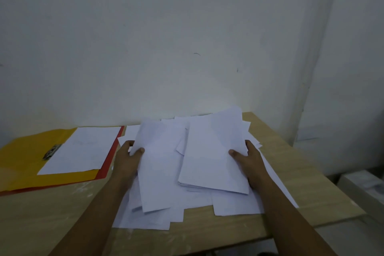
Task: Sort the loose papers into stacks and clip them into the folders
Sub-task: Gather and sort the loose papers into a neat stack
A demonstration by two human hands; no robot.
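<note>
Yellow folder open, one sheet clipped inside.
Left hand and right hand each pinch white papers over a wooden table by a white wall.

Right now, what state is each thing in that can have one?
Yellow folder: open, flat on table.
Clip: down on one sheet.
Loose papers: scattered, unsorted.
Left hand: gripping papers.
Right hand: gripping a stack.
</note>
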